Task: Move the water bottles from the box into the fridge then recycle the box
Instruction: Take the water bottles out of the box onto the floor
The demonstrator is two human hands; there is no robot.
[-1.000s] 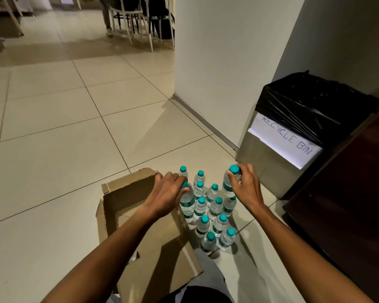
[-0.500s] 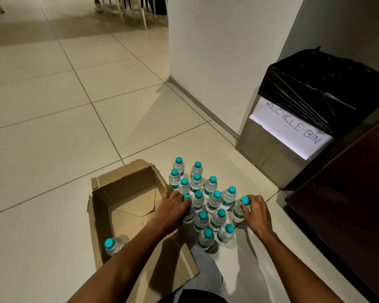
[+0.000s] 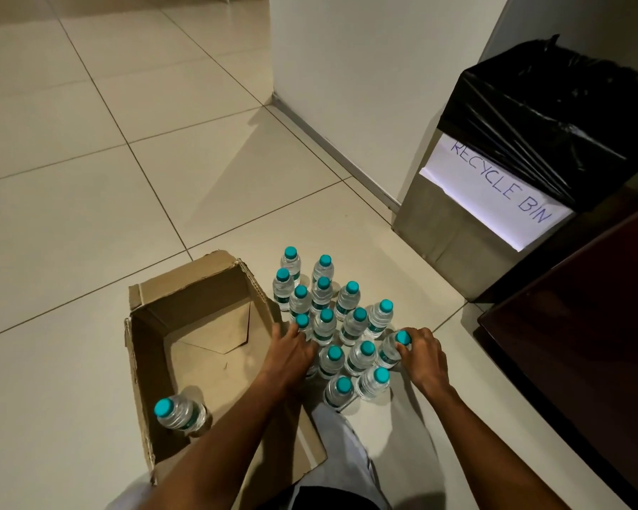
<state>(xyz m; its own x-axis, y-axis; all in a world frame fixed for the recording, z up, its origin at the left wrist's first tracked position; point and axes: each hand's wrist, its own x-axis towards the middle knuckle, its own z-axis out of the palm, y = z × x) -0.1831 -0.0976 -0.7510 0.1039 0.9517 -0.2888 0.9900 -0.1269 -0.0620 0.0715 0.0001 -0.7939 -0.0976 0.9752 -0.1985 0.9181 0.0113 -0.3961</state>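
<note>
On the tiled floor [image 3: 89,222], an open cardboard box [image 3: 185,300] lies with one bottle [image 3: 179,414] left inside, in its near left corner. Just beside the box's right wall stands a tight cluster of upright bottles [image 3: 325,322] with teal caps, all resting on the floor. The left hand [image 3: 291,353] reaches over the box's right edge, its fingers curled round a bottle at the cluster's left side; the bottle itself is mostly hidden under the hand. The right hand [image 3: 422,357] grips a bottle at the cluster's right edge [image 3: 393,347], thumb and fingers wrapped just under the cap, and this bottle tilts a little toward the others. A steel bin [image 3: 453,230] lined with a black bag [image 3: 553,115] stands against the white wall [image 3: 365,79], well apart from the bottles, with a paper sign [image 3: 494,193] reading "RECYCLE BIN". A dark wooden panel [image 3: 586,325] fills the right side. The person's light trousers [image 3: 347,447] show between the forearms.
</note>
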